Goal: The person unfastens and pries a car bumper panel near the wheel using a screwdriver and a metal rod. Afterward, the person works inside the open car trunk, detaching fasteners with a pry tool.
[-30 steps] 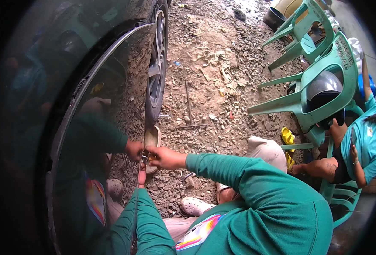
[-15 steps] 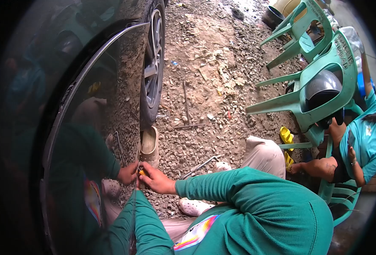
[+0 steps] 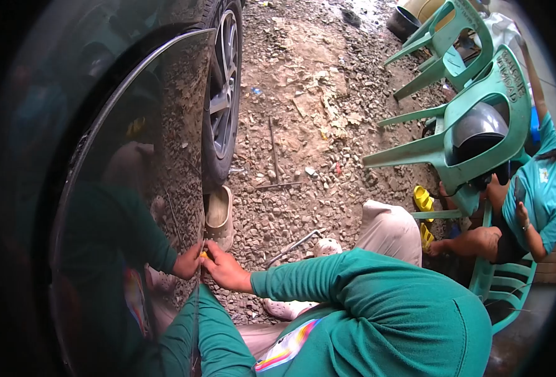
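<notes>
My right hand (image 3: 226, 269), in a green sleeve, is closed at the lower edge of the dark car panel (image 3: 133, 239). A small yellow-orange piece (image 3: 204, 254) shows between its thumb and fingers; its kind is hidden. My left sleeve (image 3: 218, 333) reaches up to the same edge just below. The left hand itself is almost wholly out of sight there, so its fingers cannot be made out. The glossy panel mirrors my arm and hand. Beside the hands, a beige clog (image 3: 220, 217) rests on the gravel near the car wheel (image 3: 222, 94).
An L-shaped metal bar (image 3: 293, 246) lies by my knee (image 3: 388, 229). Farther off is a T-shaped metal tool (image 3: 275, 160). Green plastic chairs (image 3: 438, 144) stand at right, one bearing a helmet (image 3: 475, 129). A seated person (image 3: 538, 195) holds a phone; yellow clogs (image 3: 423, 200) are nearby.
The view has shifted slightly, putting the car edge and my right hand a little farther left. Less of the yellow-orange piece shows. The right hand stays closed at the panel edge.
</notes>
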Tool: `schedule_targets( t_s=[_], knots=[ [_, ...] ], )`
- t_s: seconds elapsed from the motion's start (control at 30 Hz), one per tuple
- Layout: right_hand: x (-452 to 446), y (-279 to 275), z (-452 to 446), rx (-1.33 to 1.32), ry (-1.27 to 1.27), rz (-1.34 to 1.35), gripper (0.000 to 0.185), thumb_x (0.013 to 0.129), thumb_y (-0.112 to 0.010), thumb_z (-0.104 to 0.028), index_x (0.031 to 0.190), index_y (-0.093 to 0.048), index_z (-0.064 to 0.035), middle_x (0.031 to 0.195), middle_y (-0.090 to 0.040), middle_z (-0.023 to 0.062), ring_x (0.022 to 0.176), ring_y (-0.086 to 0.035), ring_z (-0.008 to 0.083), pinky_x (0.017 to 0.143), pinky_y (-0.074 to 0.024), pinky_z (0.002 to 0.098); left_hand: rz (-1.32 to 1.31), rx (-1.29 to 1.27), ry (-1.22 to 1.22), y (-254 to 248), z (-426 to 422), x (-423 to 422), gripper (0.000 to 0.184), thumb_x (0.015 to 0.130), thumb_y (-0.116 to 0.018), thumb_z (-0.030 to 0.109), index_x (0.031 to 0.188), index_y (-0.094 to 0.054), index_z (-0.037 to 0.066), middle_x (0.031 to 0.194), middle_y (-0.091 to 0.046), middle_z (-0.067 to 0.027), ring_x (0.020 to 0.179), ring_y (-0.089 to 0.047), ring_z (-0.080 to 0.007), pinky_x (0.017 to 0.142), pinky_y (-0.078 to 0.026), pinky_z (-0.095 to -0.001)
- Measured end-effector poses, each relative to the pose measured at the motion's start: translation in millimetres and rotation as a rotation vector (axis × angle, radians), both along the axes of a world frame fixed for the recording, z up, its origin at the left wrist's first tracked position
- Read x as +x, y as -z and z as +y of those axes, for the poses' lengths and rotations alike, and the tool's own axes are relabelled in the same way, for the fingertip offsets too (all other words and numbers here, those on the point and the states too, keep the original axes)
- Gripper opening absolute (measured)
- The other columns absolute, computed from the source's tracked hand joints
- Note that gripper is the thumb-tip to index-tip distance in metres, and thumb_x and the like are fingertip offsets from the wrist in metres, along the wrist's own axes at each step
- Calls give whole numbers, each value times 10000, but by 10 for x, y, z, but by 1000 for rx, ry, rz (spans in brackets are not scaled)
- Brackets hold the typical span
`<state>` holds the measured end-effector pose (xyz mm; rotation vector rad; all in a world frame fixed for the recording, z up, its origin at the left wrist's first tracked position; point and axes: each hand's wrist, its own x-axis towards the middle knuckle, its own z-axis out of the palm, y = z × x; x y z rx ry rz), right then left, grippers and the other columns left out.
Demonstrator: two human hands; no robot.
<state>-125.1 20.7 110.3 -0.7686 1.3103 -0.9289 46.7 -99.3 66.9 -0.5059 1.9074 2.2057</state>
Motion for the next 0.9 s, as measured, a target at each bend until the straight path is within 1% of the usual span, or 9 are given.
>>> schedule_targets(
  t_s=[0.13,0.2,0.33,0.43,0.53,0.63,0.77,0.83,0.9],
  knots=[
    [-29,48,8,-41,-19,-18,529,971,-588,-222,1391,-376,22,1157,-624,253,1087,-635,296,921,-483,349,19,47,8,-3,-22,0,464,998,-424,119,1423,-264,27,1297,-479,-121,1227,-472,-212,1082,-361,-378],
    [-51,52,2,-48,-35,-73,451,983,-572,-184,1360,-412,3,1143,-626,183,1068,-611,210,915,-481,325,-9,143,8,14,-43,11,467,1003,-441,140,1422,-264,34,1292,-487,-113,1214,-481,-205,1068,-377,-377],
    [23,135,10,-97,3,-263,364,994,-554,-146,1316,-450,-14,1120,-604,99,1035,-559,136,912,-474,298,-26,365,-18,79,-36,32,479,1004,-511,182,1405,-283,56,1271,-513,-97,1159,-517,-187,1016,-425,-369],
    [28,241,9,-63,25,-342,291,999,-541,-111,1270,-481,-25,1104,-575,48,1019,-521,104,911,-467,278,-75,274,-47,114,-57,57,457,1000,-529,172,1385,-310,55,1240,-536,-96,1132,-535,-186,1002,-437,-366],
    [23,342,3,-79,34,-383,274,998,-538,-86,1260,-491,-23,1106,-580,43,1026,-529,104,921,-457,267,-99,187,-78,1094,111,392,429,994,-521,122,1374,-339,43,1230,-554,-93,1139,-541,-185,1005,-442,-364],
    [22,364,5,-54,33,-420,270,994,-539,-67,1257,-497,-25,1106,-579,35,1037,-527,103,929,-449,260,-97,323,-102,1033,105,354,418,982,-524,90,1363,-363,25,1217,-570,-90,1154,-539,-183,1013,-441,-363],
    [34,350,6,-58,35,-414,256,992,-539,-63,1243,-509,-23,1105,-581,29,1033,-530,94,922,-451,251,-105,324,-103,920,108,307,412,977,-530,80,1354,-375,20,1226,-572,-95,1155,-545,-188,1014,-442,-362],
    [26,358,-3,-90,31,-378,250,991,-540,-62,1236,-514,-22,1101,-582,29,1028,-531,92,916,-456,252,-16,214,-33,953,86,295,413,970,-537,79,1349,-382,26,1222,-576,-97,1144,-557,-194,1011,-445,-362],
    [18,337,-11,-85,44,-378,251,986,-546,-60,1231,-518,-13,1097,-585,34,1031,-533,94,923,-452,254,-89,263,-22,260,-90,67,406,974,-532,90,1347,-384,27,1228,-571,-98,1148,-553,-193,1019,-439,-363]
  ],
)
